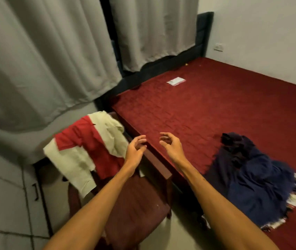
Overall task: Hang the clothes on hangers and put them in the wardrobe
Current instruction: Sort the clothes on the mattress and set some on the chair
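Clothes are waiting in two places in the head view, and neither hand is holding any of them. The left hand [135,148] is hovering just beside the red garment [96,147] and the cream shirt [110,130], which are hanging draped over the back of the dark wooden chair [140,199] — a perch that is keeping them off the floor and within easy reach. Its fingers are loosely curled around nothing. The right hand [169,144] is floating above the near edge of the bed [206,109], fingers likewise relaxed and half-bent, gripping nothing. With both hands raised side by side and clear of the cloth, this is looking to me like the readying of a two-handed pick-up.

Further right, the navy pile [251,177] is lying crumpled on the bed's red cover, well apart from either hand (something striped is peeking out at its lower edge). Heaped like that, it is probably going to need shaking out before a hanger can go in.

No hanger or wardrobe is showing here; a dark handle [35,193] is sitting on a white panel at the lower left, though I cannot tell what it belongs to. Grey curtains [44,65] are hanging behind the chair, and a small white packet [176,81] is lying far up the bed. Judging from this, the task is only beginning — the chair's garments, nearest the left hand, are looking like the likeliest first pick.
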